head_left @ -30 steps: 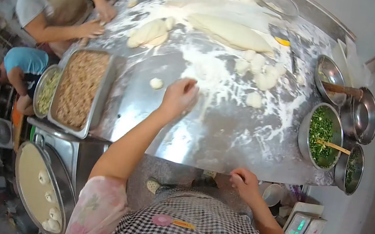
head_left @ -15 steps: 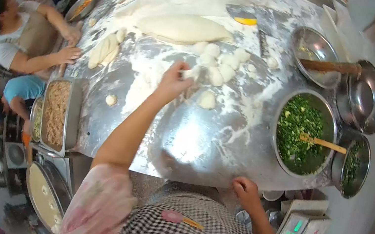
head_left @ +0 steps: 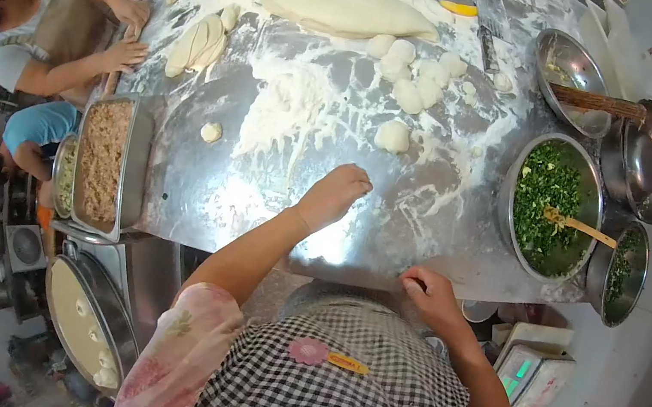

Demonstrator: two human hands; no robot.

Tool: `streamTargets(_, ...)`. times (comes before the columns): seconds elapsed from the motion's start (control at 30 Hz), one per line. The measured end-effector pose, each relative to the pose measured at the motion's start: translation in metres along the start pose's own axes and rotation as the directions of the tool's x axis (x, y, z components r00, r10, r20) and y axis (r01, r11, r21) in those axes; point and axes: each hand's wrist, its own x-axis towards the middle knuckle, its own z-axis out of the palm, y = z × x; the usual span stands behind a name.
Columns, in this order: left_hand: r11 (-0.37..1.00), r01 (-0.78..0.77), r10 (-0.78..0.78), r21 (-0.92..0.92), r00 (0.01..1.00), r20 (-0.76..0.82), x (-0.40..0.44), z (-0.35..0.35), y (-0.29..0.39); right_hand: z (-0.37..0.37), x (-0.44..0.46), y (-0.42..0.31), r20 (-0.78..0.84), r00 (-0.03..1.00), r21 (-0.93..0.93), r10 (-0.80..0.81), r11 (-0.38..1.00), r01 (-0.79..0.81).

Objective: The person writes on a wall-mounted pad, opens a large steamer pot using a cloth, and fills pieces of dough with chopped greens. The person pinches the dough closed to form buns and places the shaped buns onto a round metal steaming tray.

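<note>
Over the middle of the floured metal table (head_left: 260, 183), my left hand (head_left: 334, 196) has its fingers curled together; whatever lies inside them is hidden. My right hand (head_left: 428, 293) is at the table's front edge, its fingers curled in, their inside also hidden. A round dough piece (head_left: 393, 136) lies beyond my left hand, with several more dough balls (head_left: 408, 96) behind it. Farther back stretches a long dough mass (head_left: 348, 11). To the left are a small dough ball (head_left: 211, 132) and a folded dough piece (head_left: 197, 46).
At the right stand a bowl of chopped greens (head_left: 548, 208) and metal bowls (head_left: 576, 82), one under a rolling pin (head_left: 597, 102). A filling tray (head_left: 102, 164) sits at the left, near a co-worker (head_left: 69, 27) with a rolling pin. Below is a round pan (head_left: 83, 318).
My left hand has moved away from the dough balls, back toward the table's front. My right hand stays near the edge. The camera view has shifted.
</note>
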Motion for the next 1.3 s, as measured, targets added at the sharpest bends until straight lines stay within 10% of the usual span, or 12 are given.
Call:
streamTargets(0.6, 0.82, 0.299, -0.376, 0.487, 0.924, 0.067, 0.014, -0.011, 0.002, 0.018, 0.004, 0.0, -0.045, 0.998, -0.033, -0.047, 0.998, 0.045)
streamTargets(0.77, 0.785, 0.52, -0.546, 0.336, 0.838, -0.019, 0.013, -0.037, 0.018, 0.017, 0.012, -0.027, -0.194, 0.98, 0.168, 0.037, 0.986, -0.004)
streamTargets(0.87, 0.924, 0.132, -0.265, 0.358, 0.898, 0.352, -0.052, -0.028, 0.04, 0.022, 0.018, -0.015, -0.17, 0.985, 0.118, -0.039, 0.991, 0.06)
streamTargets(0.97, 0.944, 0.218, -0.297, 0.248, 0.888, 0.35, -0.048, -0.014, 0.019, 0.037, 0.028, 0.011, -0.16, 0.977, -0.083, -0.14, 0.988, 0.128)
streamTargets(1.07, 0.758, 0.554, -0.605, -0.343, 0.795, -0.053, -0.028, -0.043, 0.014, 0.04, 0.041, 0.002, -0.137, 0.967, -0.156, -0.216, 0.969, 0.194)
streamTargets(1.23, 0.829, 0.559, -0.559, 0.026, 0.829, 0.009, -0.022, -0.045, 0.005, 0.058, 0.068, -0.01, -0.085, 0.996, 0.159, -0.008, 0.987, 0.021)
streamTargets(1.3, 0.737, 0.612, -0.644, -0.286, 0.764, -0.024, -0.03, -0.034, 0.011, 0.064, 0.073, -0.018, -0.071, 0.99, 0.335, 0.119, 0.938, -0.089)
